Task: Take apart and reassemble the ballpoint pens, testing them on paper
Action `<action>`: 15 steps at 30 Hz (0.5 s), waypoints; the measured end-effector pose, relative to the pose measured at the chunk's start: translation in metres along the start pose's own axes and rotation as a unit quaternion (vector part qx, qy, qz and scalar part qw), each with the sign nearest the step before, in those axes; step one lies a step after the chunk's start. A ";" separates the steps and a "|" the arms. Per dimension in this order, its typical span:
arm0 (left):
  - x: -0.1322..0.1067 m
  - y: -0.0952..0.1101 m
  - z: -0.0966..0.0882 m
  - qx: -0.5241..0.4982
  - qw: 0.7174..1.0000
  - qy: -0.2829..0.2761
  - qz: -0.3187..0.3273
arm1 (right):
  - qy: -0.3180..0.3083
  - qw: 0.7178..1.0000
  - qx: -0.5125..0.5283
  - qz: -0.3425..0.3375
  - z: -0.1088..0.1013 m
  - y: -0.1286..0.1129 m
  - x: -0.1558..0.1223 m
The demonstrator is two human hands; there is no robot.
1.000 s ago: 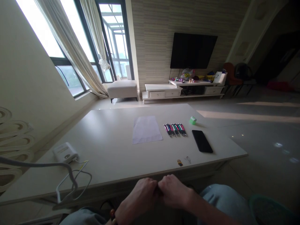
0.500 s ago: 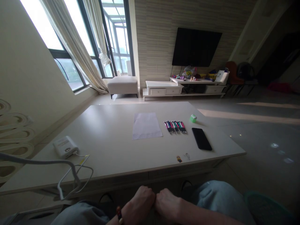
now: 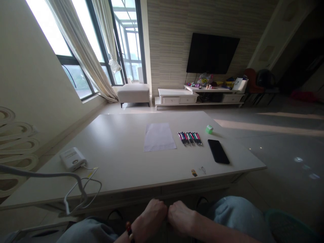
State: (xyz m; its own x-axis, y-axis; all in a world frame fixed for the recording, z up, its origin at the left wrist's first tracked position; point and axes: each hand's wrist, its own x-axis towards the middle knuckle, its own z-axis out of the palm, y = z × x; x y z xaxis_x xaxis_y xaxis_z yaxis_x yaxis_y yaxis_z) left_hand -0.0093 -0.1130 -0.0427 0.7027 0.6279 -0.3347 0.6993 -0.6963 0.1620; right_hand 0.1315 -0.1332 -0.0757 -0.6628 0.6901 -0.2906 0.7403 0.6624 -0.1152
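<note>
My left hand (image 3: 151, 216) and my right hand (image 3: 180, 214) rest together below the near edge of the white table (image 3: 121, 162), knuckles touching, fingers curled under. Nothing shows in either fist; the fingertips are hidden. On the table beyond lie a sheet of white paper (image 3: 159, 136), a row of several coloured pens (image 3: 190, 138), a small green tape roll (image 3: 209, 129) and a black phone (image 3: 218, 151). A tiny yellow figure sticker (image 3: 194, 173) sits near the front edge, closest to my hands.
A white power bank (image 3: 73, 159) with a looping white cable (image 3: 83, 189) lies at the table's left. Behind stand a white ottoman (image 3: 133, 94), a low TV cabinet (image 3: 197, 96) with a wall TV (image 3: 212, 53), and windows with curtains on the left.
My joined hands have dropped slightly lower, farther below the table edge, and the view has shifted a little. Nothing on the table has moved.
</note>
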 end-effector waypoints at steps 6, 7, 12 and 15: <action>0.004 -0.002 -0.002 -0.033 0.999 -0.019 -0.014 | 0.002 1.000 0.012 0.015 -0.004 0.004 0.002; 0.005 -0.003 0.000 -0.045 0.999 -0.013 -0.016 | -0.001 1.000 0.013 0.017 -0.005 0.005 0.002; 0.010 -0.008 0.009 -0.068 0.997 0.022 -0.019 | 0.000 0.999 0.015 0.030 -0.006 0.007 0.004; 0.010 -0.009 0.009 -0.049 0.999 0.008 -0.015 | 0.021 0.999 0.013 0.033 -0.001 0.006 0.006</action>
State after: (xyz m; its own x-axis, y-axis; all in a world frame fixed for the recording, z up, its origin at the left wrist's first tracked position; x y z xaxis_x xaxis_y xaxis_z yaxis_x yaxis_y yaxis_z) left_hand -0.0095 -0.1038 -0.0557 0.6820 0.6542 -0.3271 0.7296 -0.6393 0.2429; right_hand 0.1320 -0.1246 -0.0773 -0.6166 0.7435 -0.2590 0.7844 0.6082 -0.1216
